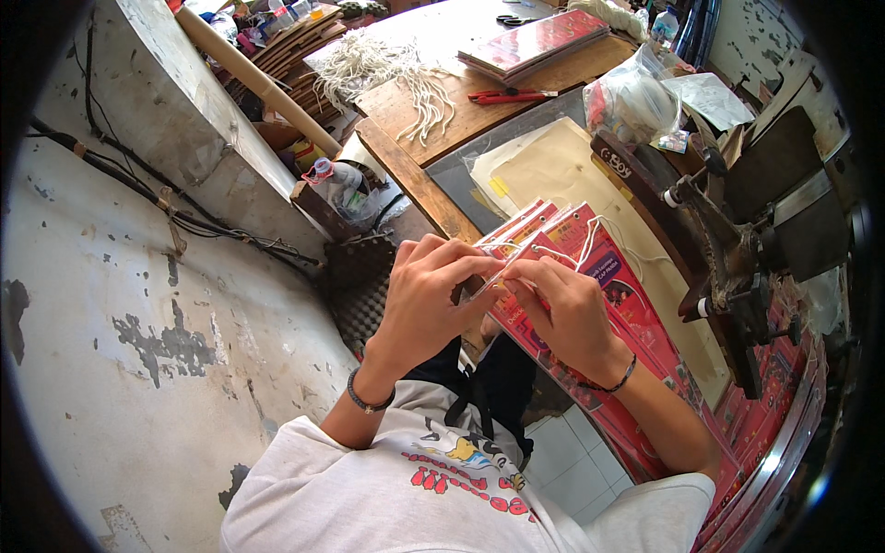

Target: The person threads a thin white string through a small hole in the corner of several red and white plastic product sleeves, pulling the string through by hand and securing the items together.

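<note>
A bundle of glossy red printed sheets point(622, 318) lies at a slant before me, reaching past the table edge. White cord point(588, 241) is looped at its upper end. My left hand point(426, 293) is closed in a pinch at the near top corner of the sheets. Right beside it, my right hand point(573, 315) pinches with thumb and forefinger at the same corner, the fingertips of both hands almost touching. Cord runs close to those fingertips. The fingers partly hide what each one grips.
A dark metal clamp-like machine point(728, 240) stands at the right. Pale card point(562, 166) lies under the work. Farther back are a heap of white cords point(369, 69), a red-handled cutter point(507, 96), a red printed stack point(535, 41) and a plastic bag point(634, 97). A peeling wall point(138, 267) borders the left.
</note>
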Motion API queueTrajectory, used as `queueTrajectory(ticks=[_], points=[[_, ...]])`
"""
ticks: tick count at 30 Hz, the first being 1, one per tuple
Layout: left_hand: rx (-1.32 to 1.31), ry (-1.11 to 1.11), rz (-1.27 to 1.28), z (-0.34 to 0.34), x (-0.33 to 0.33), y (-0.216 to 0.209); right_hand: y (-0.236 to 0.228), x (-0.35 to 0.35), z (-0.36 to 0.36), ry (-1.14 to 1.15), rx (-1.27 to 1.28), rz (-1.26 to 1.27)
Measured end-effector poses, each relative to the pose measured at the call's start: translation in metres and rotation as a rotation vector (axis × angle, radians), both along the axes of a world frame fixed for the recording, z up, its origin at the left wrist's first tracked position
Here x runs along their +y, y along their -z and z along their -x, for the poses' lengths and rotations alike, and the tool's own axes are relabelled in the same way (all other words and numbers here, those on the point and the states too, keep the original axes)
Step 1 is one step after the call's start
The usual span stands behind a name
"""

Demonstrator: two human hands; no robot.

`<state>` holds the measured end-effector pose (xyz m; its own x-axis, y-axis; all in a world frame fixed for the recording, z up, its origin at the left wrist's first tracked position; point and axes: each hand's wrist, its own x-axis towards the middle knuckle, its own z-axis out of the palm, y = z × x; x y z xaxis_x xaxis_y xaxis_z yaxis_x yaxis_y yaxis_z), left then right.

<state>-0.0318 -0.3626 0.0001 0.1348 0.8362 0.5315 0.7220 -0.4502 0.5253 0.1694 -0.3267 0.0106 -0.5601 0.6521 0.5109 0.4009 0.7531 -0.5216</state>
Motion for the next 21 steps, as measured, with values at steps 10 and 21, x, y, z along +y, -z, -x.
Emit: queueTrajectory(ticks=[10, 21], points=[[0.034, 0.072, -0.008, 0.007, 0.0, -0.001, 0.001, 0.001, 0.001, -0.007, -0.001, -0.017], [0.039, -0.084, -0.131, -0.003, 0.001, 0.008, -0.001, 0.001, 0.003, -0.036, -0.013, 0.03]])
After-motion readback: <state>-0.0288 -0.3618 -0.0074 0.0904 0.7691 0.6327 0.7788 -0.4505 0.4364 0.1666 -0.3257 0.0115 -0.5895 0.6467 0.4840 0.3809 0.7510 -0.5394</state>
